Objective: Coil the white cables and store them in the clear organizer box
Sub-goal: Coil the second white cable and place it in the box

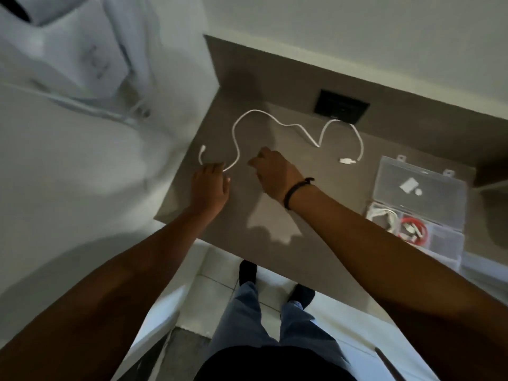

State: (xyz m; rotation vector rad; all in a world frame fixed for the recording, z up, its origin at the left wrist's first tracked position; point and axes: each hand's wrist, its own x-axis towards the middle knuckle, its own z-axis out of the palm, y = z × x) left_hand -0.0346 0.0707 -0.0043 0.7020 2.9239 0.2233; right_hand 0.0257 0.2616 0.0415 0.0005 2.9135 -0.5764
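Both hands meet white cable; no writing legible.

Counting it up: one loose white cable on the desk, one clear organizer box at right holding one white coil and one red coil, plus two hands.
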